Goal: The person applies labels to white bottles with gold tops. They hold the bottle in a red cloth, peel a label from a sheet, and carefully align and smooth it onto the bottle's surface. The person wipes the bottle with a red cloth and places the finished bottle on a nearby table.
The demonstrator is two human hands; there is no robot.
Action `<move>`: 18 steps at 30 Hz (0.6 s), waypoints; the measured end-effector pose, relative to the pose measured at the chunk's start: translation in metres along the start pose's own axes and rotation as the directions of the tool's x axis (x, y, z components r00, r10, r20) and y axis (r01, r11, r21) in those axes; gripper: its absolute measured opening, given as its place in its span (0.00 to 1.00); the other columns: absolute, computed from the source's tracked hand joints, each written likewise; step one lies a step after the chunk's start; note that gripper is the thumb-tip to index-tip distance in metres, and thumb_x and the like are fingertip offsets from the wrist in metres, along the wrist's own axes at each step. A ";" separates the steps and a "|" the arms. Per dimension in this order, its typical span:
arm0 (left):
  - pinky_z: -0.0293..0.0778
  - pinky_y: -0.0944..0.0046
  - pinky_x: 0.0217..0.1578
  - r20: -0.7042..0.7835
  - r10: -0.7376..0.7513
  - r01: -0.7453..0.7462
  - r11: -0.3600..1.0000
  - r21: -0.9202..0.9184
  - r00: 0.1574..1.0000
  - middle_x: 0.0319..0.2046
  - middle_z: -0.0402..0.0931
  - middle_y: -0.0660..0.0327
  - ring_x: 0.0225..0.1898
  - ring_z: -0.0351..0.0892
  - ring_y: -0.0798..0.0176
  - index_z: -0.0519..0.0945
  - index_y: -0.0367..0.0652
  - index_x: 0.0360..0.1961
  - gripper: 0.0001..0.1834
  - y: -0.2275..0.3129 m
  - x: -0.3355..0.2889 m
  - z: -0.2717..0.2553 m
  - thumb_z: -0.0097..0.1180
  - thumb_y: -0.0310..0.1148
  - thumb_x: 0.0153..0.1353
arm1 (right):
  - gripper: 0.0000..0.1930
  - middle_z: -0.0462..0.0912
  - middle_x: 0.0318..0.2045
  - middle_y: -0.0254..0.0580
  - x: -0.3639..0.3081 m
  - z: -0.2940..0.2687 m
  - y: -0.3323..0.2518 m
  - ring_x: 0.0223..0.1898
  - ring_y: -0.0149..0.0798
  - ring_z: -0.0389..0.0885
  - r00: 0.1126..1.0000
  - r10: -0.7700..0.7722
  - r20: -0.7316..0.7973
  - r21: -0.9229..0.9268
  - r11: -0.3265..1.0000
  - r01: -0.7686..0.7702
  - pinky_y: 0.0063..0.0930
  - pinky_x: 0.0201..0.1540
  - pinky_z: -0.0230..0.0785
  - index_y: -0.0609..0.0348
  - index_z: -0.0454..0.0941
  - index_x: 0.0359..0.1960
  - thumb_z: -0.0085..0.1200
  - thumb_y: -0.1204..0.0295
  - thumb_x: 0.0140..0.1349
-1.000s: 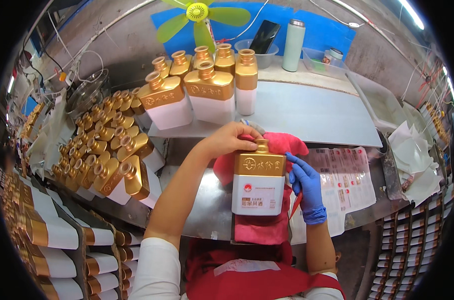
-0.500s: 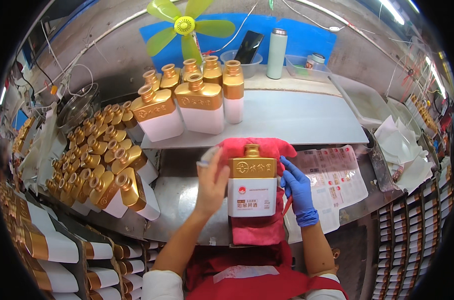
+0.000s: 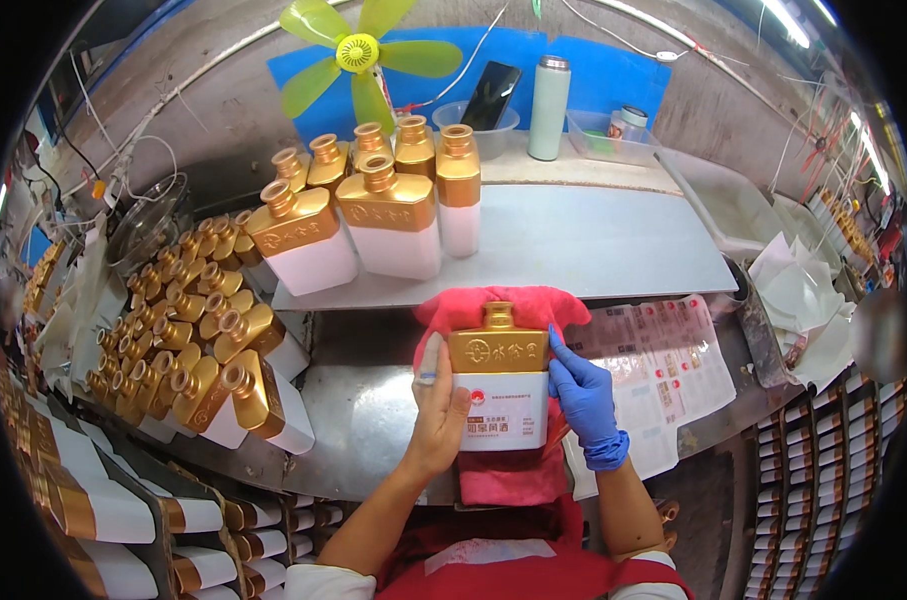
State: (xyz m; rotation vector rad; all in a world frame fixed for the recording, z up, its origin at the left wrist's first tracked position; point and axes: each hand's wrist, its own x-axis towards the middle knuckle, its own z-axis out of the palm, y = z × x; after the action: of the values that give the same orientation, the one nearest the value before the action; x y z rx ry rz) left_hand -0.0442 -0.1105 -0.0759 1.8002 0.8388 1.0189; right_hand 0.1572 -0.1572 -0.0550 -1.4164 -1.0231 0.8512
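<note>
A flat bottle [image 3: 497,385] with a gold shoulder and a white lower body stands on a red cloth [image 3: 513,480], its printed front turned to me. My left hand [image 3: 436,415], with a pale covering on one finger, closes on its left side, the thumb over the front edge. My right hand [image 3: 585,400], in a blue glove, presses its fingers along the right side. Between them the bottle is gripped. The fingers behind it are hidden. Right of the cloth lies a sheet of printed labels [image 3: 663,370].
Several finished-looking bottles [image 3: 388,235] stand on a grey board [image 3: 593,235] ahead. More bottles [image 3: 198,330] crowd the left, and racks of them [image 3: 823,490] flank me. A green fan [image 3: 356,53], a phone [image 3: 493,95] and a thermos [image 3: 550,108] are at the back.
My left hand has come in from beside the bottle and closed on its left side. The right hand stays at the right side. The whole view has shifted slightly.
</note>
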 end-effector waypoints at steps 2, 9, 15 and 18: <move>0.28 0.54 0.66 0.002 -0.015 0.015 0.999 -0.051 1.000 0.71 0.38 0.42 0.71 0.37 0.47 0.42 0.29 0.69 0.36 -0.003 0.000 0.000 0.34 0.46 0.72 | 0.21 0.72 0.22 0.29 0.000 0.000 -0.001 0.24 0.21 0.68 0.999 -0.041 0.007 -0.043 0.998 0.042 0.18 0.31 0.66 0.54 0.70 0.60 0.48 0.77 0.64; 0.29 0.53 0.66 -0.009 0.012 -0.012 1.000 -0.001 1.000 0.70 0.37 0.40 0.70 0.38 0.45 0.41 0.27 0.68 0.39 0.003 -0.001 0.001 0.42 0.43 0.69 | 0.22 0.72 0.22 0.29 0.005 -0.004 -0.003 0.24 0.20 0.67 0.999 -0.002 0.040 -0.079 0.997 0.005 0.17 0.30 0.65 0.53 0.70 0.60 0.49 0.77 0.63; 0.35 0.56 0.65 -0.013 0.042 -0.039 0.984 0.176 0.999 0.67 0.50 0.47 0.64 0.49 0.53 0.39 0.29 0.69 0.43 0.000 0.000 0.001 0.50 0.39 0.65 | 0.21 0.68 0.22 0.23 0.004 -0.003 -0.016 0.24 0.19 0.63 0.999 0.036 0.028 -0.047 0.998 -0.034 0.15 0.28 0.61 0.55 0.71 0.59 0.48 0.78 0.64; 0.34 0.55 0.66 -0.017 -0.008 0.010 0.992 0.122 1.000 0.68 0.49 0.45 0.66 0.45 0.48 0.42 0.29 0.69 0.44 0.001 -0.002 0.000 0.53 0.40 0.64 | 0.20 0.67 0.21 0.22 0.001 -0.002 -0.019 0.22 0.17 0.62 0.994 0.105 -0.009 -0.031 0.994 -0.106 0.12 0.25 0.58 0.55 0.72 0.59 0.48 0.76 0.64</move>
State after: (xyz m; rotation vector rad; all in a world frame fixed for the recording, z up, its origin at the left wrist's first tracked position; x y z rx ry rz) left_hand -0.0452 -0.1123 -0.0755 1.8911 0.9363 0.9971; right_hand 0.1577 -0.1568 -0.0362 -1.5100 -0.9670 0.9094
